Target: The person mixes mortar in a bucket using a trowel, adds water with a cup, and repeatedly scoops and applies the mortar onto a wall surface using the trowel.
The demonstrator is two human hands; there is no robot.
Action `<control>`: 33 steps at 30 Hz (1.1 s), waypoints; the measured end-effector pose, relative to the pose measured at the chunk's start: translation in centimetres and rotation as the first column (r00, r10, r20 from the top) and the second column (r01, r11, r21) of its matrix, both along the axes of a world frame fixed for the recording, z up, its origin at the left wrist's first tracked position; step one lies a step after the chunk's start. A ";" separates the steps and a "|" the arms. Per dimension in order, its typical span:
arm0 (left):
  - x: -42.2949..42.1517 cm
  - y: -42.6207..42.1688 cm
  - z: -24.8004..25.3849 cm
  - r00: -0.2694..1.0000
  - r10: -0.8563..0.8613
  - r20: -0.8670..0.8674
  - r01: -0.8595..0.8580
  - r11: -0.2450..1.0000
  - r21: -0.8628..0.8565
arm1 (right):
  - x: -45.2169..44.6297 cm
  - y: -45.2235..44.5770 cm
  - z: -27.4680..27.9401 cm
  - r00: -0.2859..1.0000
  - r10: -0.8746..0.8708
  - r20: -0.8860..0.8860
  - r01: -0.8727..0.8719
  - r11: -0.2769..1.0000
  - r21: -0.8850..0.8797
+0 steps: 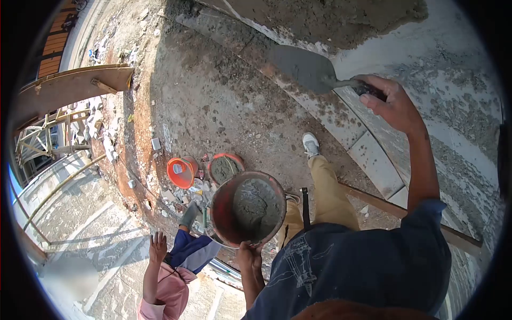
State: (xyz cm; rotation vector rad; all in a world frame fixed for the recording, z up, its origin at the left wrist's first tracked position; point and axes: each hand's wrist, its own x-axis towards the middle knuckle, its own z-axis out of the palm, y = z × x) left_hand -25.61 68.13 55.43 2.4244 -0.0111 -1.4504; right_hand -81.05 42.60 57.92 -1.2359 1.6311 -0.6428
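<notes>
Trowel [308,70] points left and slightly forward from our right hand [392,104], fingers wrapped round its handle. Our left hand [249,259] pinches the bucket's [225,207] near rim, well apart from the blade.

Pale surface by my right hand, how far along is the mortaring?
Partly done, it seems: a thick layer of dark mortar already covers one patch. In hand, your right hand holds a trowel, and your left hand grips a tub with grey mortar in it. Remaining, apparently: the rest of the pale surface, which shows only smears and splatters. The whole extent can't be told.
</notes>
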 end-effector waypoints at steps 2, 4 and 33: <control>2.5 1.4 -4.4 0.991 -0.045 -0.128 0.031 0.994 -0.108 | 3.9 1.4 4.9 0.950 0.233 -0.208 -0.237 0.972 0.008; -5.1 -4.5 0.6 0.950 0.139 -0.281 -0.226 0.925 -0.306 | 7.8 2.4 5.6 0.815 0.395 -0.424 -0.447 0.894 -0.026; -0.7 -1.6 4.0 0.980 0.192 -0.047 -0.184 0.796 -0.576 | 28.2 12.6 -4.6 0.725 0.676 0.127 -0.682 0.731 0.003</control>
